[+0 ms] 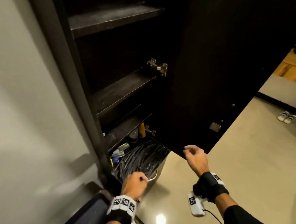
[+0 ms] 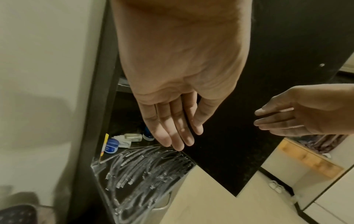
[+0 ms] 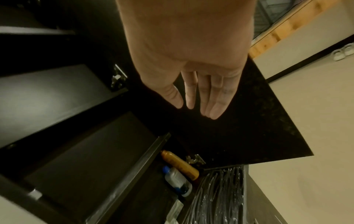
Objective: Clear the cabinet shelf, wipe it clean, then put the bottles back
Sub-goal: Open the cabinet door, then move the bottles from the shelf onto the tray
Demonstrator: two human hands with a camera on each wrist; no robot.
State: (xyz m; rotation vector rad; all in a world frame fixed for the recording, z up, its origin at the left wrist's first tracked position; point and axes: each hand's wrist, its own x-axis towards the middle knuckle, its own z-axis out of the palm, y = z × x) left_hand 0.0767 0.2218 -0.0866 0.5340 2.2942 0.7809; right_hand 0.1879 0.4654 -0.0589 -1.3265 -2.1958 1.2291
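Both hands hung in the air in front of the open dark cabinet (image 1: 83, 82), holding nothing. The left hand (image 1: 134, 186) was low, beside the cabinet's left upright; in the head view it looked loosely folded, while its own wrist camera showed the fingers (image 2: 172, 130) straight, close together and pointing down toward the cabinet floor. The right hand (image 1: 194, 157) was released too, fingers relaxed and slightly spread, just in front of the lower corner of the cabinet door (image 1: 222, 64), which stood swung wide open to the right of the cabinet.

Inside the cabinet, the upper shelf (image 1: 115, 16) and the middle shelf (image 1: 122, 92) lay bare and dusty. Below the lowest shelf (image 1: 125, 130), on the cabinet floor, stood an orange bottle (image 3: 180, 164) and, touching it, a clear bottle with a blue cap (image 3: 177, 179), both near the door's lower hinge (image 3: 195, 159). Toward the cabinet's left upright lay a blue-lidded jar (image 2: 111, 146) and a small glass bottle (image 2: 133, 137). The front of the cabinet floor (image 2: 143, 174) was streaked with whitish marks.

In front of the cabinet spread a glossy cream tile floor (image 1: 236, 175). A pale wall (image 1: 20, 109) ran left of the cabinet, and a pair of white shoes (image 1: 287, 117) sat well beyond the door.
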